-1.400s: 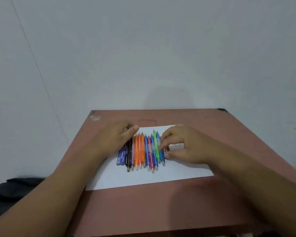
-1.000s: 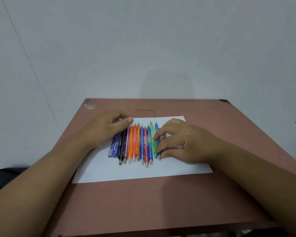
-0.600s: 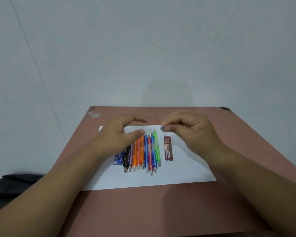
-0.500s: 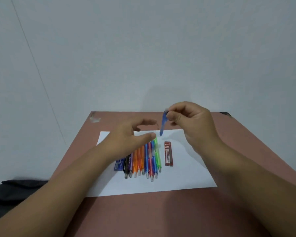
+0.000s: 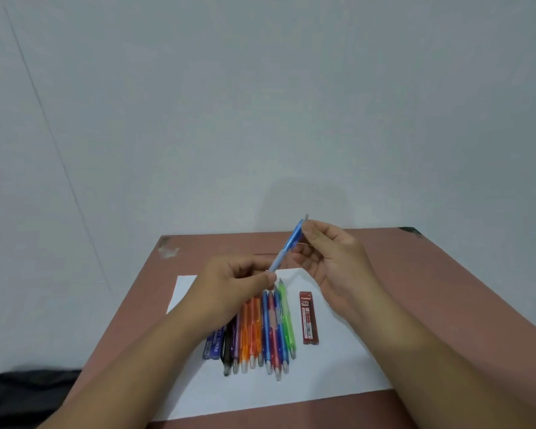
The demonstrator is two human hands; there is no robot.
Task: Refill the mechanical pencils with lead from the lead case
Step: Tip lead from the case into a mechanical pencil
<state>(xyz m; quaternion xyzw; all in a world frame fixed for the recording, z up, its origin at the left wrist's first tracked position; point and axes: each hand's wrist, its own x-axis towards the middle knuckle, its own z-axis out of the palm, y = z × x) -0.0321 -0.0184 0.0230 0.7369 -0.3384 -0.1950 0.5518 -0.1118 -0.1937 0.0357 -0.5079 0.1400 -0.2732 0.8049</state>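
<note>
Above the desk (image 5: 446, 305), on the left, the left hand (image 5: 229, 286) has its grip pinched on the lower end of a blue mechanical pencil (image 5: 287, 249); up to the right, the right hand (image 5: 331, 258) pinches its cap end. This looks like the opening step: next the cap likely has to come off, gently. The pencil is slim, translucent blue, tilted. Below the right grip lies the red lead case (image 5: 308, 318), beside a row of pencils (image 5: 260, 329).

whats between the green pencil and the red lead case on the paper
Nothing: in the head view only a bare strip of the white paper separates the green pencil from the red lead case.
</note>
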